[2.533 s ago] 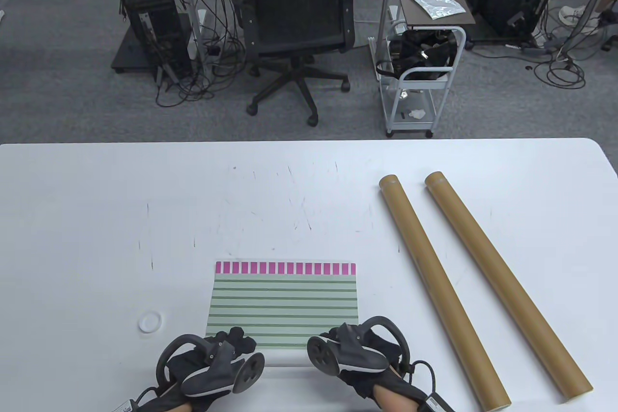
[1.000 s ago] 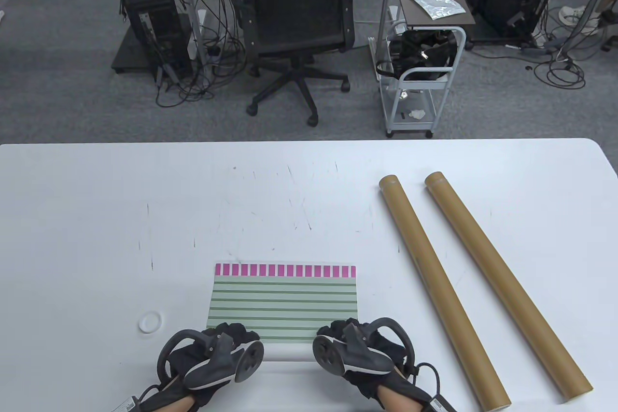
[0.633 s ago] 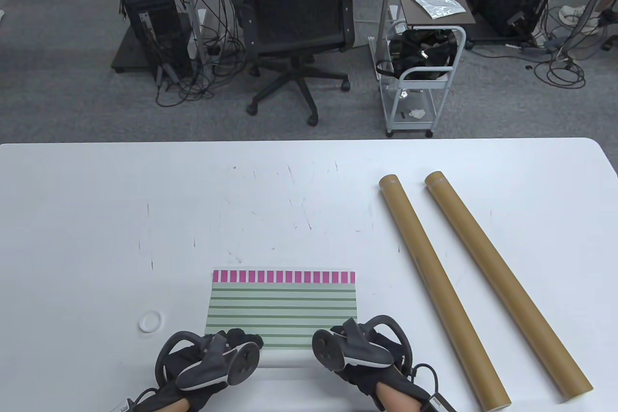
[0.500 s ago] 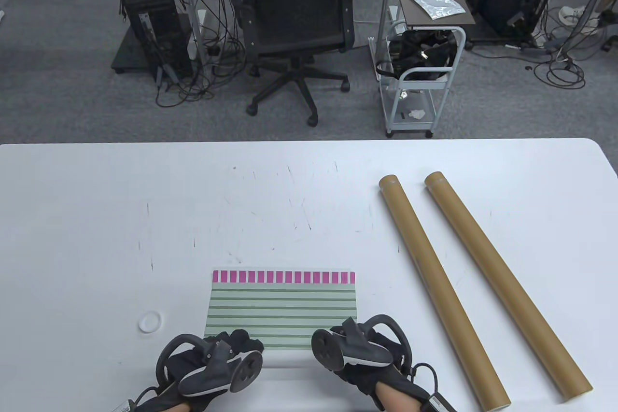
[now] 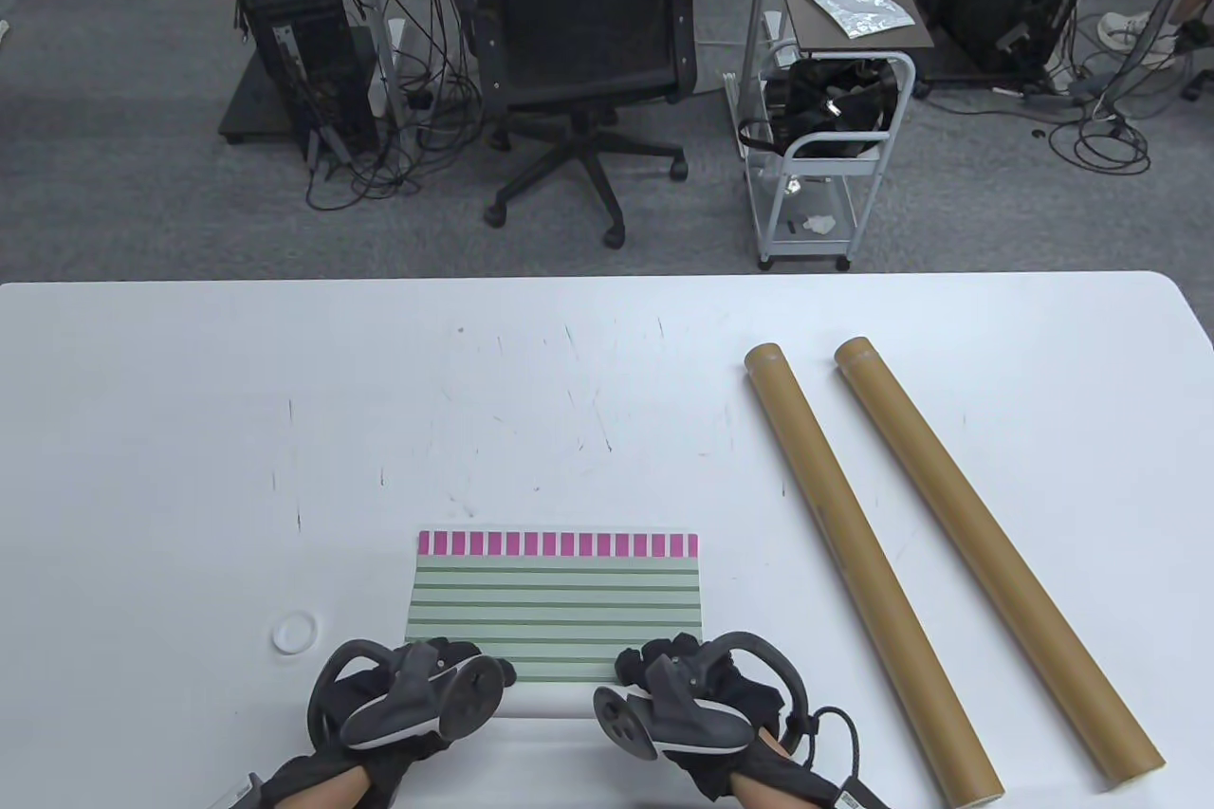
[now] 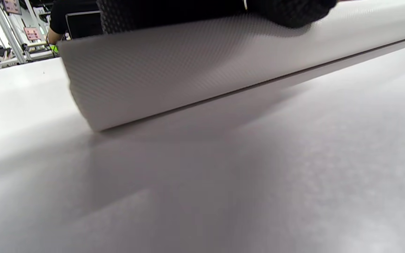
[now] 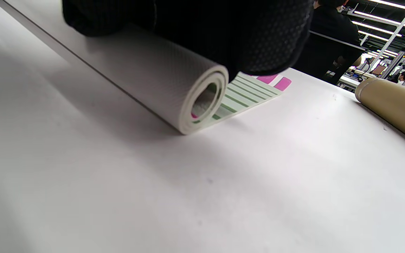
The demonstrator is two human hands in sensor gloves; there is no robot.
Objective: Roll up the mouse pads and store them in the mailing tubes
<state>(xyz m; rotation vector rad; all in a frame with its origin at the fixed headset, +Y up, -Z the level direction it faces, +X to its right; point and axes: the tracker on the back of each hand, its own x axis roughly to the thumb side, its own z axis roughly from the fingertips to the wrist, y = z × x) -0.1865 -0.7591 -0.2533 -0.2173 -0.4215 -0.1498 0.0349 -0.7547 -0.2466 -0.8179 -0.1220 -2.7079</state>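
Note:
A mouse pad [image 5: 555, 600] with green stripes and a magenta far border lies flat near the table's front edge. Its near end is wound into a white roll [image 5: 550, 703]. My left hand [image 5: 455, 665] grips the roll's left end, its fingers [image 6: 188, 12] curled over the top. My right hand [image 5: 664, 669] grips the right end, where the fingers [image 7: 206, 31] drape over the roll [image 7: 160, 80] and its spiral opening shows. Two brown mailing tubes [image 5: 868, 572] [image 5: 996, 562] lie side by side to the right, slanting away from the hands.
A small white ring-shaped cap [image 5: 295, 634] lies left of the pad. Beyond the table's far edge [image 5: 588, 280] stand an office chair [image 5: 579, 41] and a small cart [image 5: 820, 136]. A tube end [image 7: 396, 102] shows in the right wrist view.
The pad's far magenta edge has slid a little toward me and the flat part has shortened. Both hands have turned over the roll, and the trackers have tipped back.

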